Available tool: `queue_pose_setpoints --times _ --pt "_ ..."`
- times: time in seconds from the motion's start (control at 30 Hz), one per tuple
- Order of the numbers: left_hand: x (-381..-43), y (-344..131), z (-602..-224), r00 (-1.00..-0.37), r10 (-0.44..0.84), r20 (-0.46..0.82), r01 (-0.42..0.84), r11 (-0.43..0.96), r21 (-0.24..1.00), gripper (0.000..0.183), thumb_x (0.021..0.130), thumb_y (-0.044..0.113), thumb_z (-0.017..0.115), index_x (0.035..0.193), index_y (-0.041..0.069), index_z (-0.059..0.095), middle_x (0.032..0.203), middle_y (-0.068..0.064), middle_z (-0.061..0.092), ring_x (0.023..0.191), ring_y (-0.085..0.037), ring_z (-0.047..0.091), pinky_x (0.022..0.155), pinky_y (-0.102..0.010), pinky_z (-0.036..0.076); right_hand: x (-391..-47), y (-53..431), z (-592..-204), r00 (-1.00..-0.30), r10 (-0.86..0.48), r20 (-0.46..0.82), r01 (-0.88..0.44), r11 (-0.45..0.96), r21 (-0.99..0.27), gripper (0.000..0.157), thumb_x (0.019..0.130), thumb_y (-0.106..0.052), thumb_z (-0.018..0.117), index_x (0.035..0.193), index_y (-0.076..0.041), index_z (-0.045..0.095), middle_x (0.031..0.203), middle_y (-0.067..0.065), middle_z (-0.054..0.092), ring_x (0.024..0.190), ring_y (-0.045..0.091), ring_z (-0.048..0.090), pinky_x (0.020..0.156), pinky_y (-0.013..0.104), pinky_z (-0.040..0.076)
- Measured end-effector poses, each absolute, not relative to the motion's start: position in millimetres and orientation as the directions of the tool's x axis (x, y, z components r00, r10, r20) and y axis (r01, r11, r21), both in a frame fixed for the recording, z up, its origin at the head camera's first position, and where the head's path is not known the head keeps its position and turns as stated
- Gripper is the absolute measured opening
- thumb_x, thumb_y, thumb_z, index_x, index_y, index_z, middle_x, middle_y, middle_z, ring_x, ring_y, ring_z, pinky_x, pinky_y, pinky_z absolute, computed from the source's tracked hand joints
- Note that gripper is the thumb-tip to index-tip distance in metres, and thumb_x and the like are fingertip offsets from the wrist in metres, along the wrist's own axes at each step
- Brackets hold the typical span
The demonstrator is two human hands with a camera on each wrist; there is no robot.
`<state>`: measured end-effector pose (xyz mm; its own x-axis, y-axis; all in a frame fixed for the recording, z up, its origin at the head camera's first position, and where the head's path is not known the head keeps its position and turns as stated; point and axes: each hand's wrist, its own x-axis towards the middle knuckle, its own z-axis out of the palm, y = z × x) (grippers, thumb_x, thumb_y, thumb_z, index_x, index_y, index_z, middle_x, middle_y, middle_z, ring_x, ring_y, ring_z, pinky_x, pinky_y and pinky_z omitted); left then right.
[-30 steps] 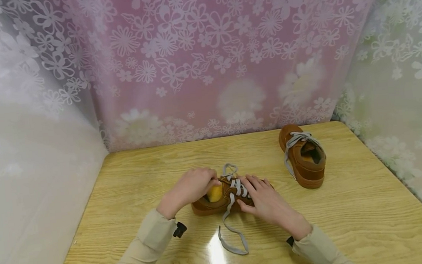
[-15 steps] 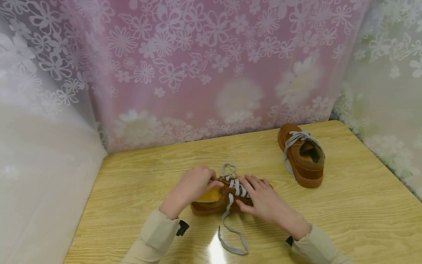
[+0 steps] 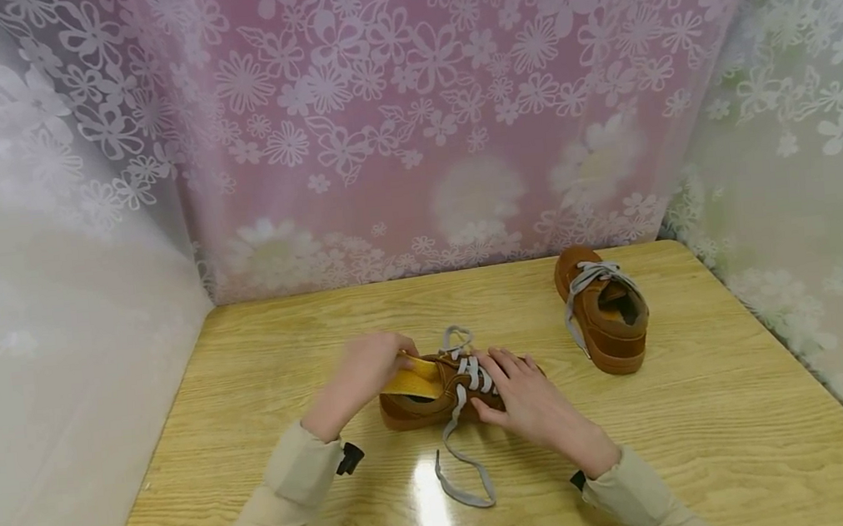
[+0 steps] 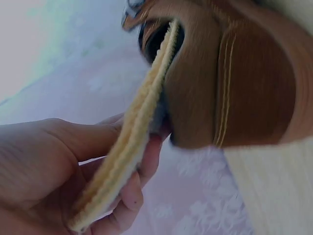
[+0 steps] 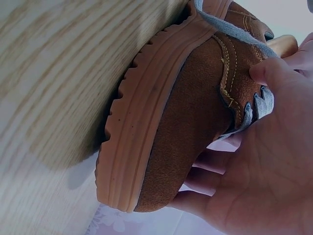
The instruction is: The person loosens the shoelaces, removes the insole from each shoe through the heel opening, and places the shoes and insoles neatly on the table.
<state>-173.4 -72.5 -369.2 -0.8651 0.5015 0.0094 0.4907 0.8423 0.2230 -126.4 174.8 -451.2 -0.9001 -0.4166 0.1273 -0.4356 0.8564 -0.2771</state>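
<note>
My left hand (image 3: 367, 372) pinches a yellow insole (image 3: 413, 381), whose heel end rises at a slant out of a brown suede shoe (image 3: 435, 412) on the table. In the left wrist view the insole (image 4: 132, 132) shows edge-on, fuzzy along its side, with thumb and fingers on opposite faces. Its front part is hidden inside the shoe. My right hand (image 3: 531, 399) holds the shoe by the toe half, toe pointing right. The right wrist view has the thumb on the near side of the laces and the other fingers across the far side of the upper (image 5: 186, 112).
A matching brown shoe (image 3: 619, 348) with tied grey laces stands at the back right. From the held shoe a loose grey lace (image 3: 472, 461) trails toward the front of the wooden table (image 3: 706, 422). Flowered curtains (image 3: 417, 130) enclose the back and both sides.
The left hand has drawn the insole up and leftward, so more of it shows above the shoe's opening. The right hand and both shoes have stayed in place.
</note>
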Motion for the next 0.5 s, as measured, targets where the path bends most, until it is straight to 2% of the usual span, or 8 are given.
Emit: queue_pose_setpoints --times 0.2,0.33,0.4,0.5 --pt "-171.1 -96.5 -350.1 -0.887 0.460 0.048 0.461 0.868 0.184 0.010 0.093 0.024 0.074 0.100 0.022 0.081 0.098 0.001 0.077 0.080 -0.020 0.071 0.060 -0.033 0.053 -125.8 174.5 -450.9 -0.898 -0.419 0.134 -0.439 0.855 -0.276 0.068 0.100 -0.044 0.061 0.154 -0.007 0.041 0.150 0.025 0.046 0.140 0.044 0.042 0.110 0.064 0.034" --pt "-169.1 -107.5 -343.5 -0.891 0.447 0.080 0.454 0.877 0.155 0.010 0.093 0.025 0.075 0.100 0.023 0.081 0.098 0.001 0.077 0.079 -0.021 0.070 0.059 -0.036 0.053 -125.5 175.0 -450.5 -0.898 -0.420 0.134 -0.441 0.855 -0.275 0.068 0.100 -0.044 0.061 0.154 -0.007 0.040 0.149 0.025 0.047 0.140 0.044 0.043 0.110 0.065 0.034" --pt "-168.0 -108.5 -343.6 -0.871 0.482 0.095 0.491 0.860 0.135 0.014 0.093 0.026 0.074 0.106 0.023 0.080 0.103 0.001 0.076 0.087 -0.021 0.069 0.068 -0.038 0.056 -125.7 174.9 -450.3 -0.898 -0.420 0.132 -0.440 0.855 -0.274 0.069 0.100 -0.045 0.061 0.154 -0.007 0.040 0.149 0.026 0.046 0.140 0.044 0.042 0.110 0.064 0.034" --pt "-165.6 -105.4 -346.6 -0.809 0.571 0.144 0.583 0.811 0.060 0.023 0.094 0.030 0.074 0.115 0.023 0.077 0.115 0.001 0.073 0.109 -0.023 0.065 0.095 -0.044 0.053 -125.8 174.9 -450.1 -0.898 -0.421 0.129 -0.440 0.855 -0.274 0.070 0.100 -0.045 0.060 0.155 -0.007 0.039 0.150 0.026 0.046 0.140 0.045 0.042 0.110 0.064 0.035"
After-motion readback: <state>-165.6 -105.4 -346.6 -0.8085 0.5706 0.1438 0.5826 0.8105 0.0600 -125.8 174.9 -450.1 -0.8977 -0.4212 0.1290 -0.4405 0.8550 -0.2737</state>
